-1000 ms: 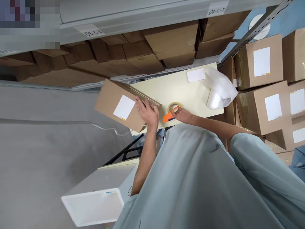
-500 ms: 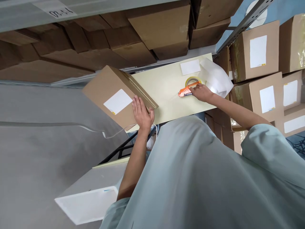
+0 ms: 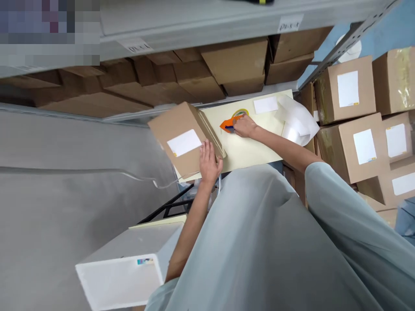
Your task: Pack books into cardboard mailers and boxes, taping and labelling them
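A closed cardboard box (image 3: 181, 125) with a white label (image 3: 184, 143) stands at the left end of the pale yellow tabletop (image 3: 249, 153). My left hand (image 3: 210, 164) lies flat against its labelled side, fingers stretched and together, thumb near the edge. To the right of the box, my right hand (image 3: 245, 125) is closed around an orange tape dispenser (image 3: 228, 123) with some blue on it. A roll of yellowish tape (image 3: 240, 112) shows just behind the dispenser. The dispenser's pointed front faces the box, a short gap away.
A white slip of paper (image 3: 266, 104) and a curled translucent sheet (image 3: 296, 123) lie at the table's right end. Shelves of cartons (image 3: 233, 60) run behind. Labelled boxes (image 3: 363, 147) are stacked at right. Lower left stands a white foam box (image 3: 119, 280); a cable (image 3: 97, 170) stretches nearby.
My right hand has brought the tape dispenser leftward, closer to the box. My left hand stays on the box. The whole view has shifted, showing more of the upper shelf.
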